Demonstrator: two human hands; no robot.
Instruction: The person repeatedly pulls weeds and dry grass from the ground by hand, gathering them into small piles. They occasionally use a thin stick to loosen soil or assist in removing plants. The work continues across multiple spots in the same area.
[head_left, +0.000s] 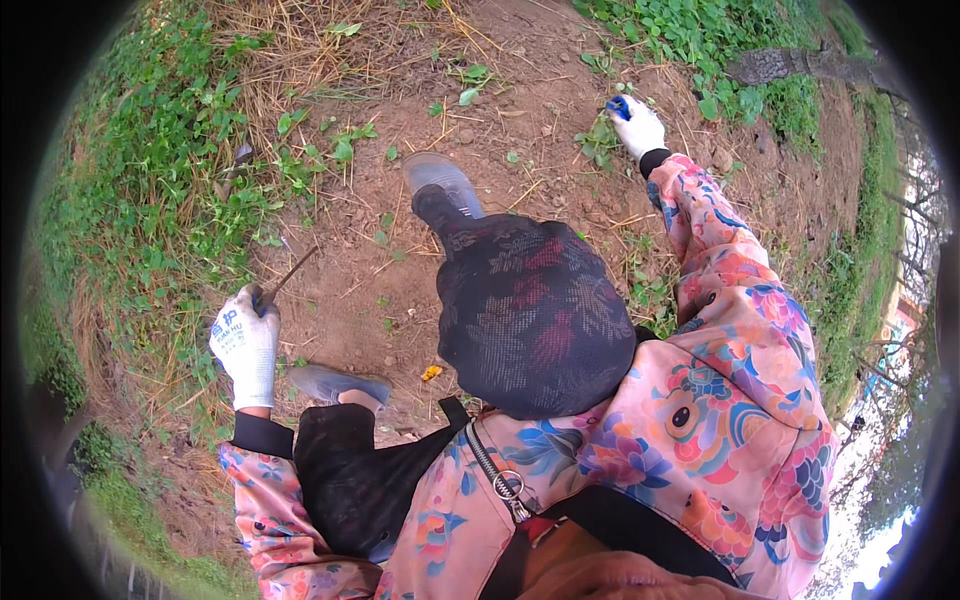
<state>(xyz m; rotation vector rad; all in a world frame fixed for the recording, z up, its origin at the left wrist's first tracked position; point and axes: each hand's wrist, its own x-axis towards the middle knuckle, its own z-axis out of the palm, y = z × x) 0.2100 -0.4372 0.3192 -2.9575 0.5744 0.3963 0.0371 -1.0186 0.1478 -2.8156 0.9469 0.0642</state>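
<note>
My left hand (247, 334), in a white knit glove bearing blue writing, is closed around a hand tool. Its thin brown rod or blade (295, 271) points up and right over bare soil; the rest is hidden in the fist. My right hand (637, 127), in a white glove with blue-coated fingers, reaches out far to the right, low over the dirt. Its fingers are curled, and a leafy green weed (598, 142) lies right against them. Whether the fingers grip the weed cannot be told.
Dense green weeds and dry straw (322, 60) cover the ground at left. More greenery and a tree trunk (780, 66) stand at upper right. My shoes (442, 180) rest on brown soil, with a patterned dark knee between my arms. A small yellow thing (431, 373) lies near one shoe.
</note>
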